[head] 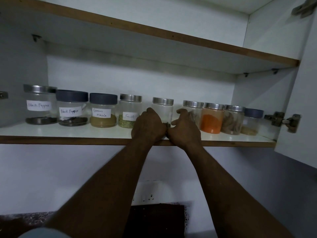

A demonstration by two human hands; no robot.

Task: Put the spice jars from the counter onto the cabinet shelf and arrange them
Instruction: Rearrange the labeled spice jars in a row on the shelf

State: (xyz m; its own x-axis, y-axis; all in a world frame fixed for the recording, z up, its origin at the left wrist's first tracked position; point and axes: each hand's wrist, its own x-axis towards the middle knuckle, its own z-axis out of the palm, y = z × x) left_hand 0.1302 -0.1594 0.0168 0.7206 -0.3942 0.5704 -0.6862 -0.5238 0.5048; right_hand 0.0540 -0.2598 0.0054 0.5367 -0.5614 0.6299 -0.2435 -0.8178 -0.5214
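Your forearms (109,177) rise to mid-frame, where your left hand (148,125) and right hand (185,128) curl round either flank of the upright silver-lidded jar (163,111), equally near, standing on the cabinet shelf (68,133) right of the Fennel jar (129,114).

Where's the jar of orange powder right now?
In the head view, the orange powder jar stands on the cabinet shelf, right of centre, between a jar of brown spice on its right and a half-hidden jar behind the right hand.

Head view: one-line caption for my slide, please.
Left hand and right hand hold a steel-lidded jar upright on the cabinet shelf.
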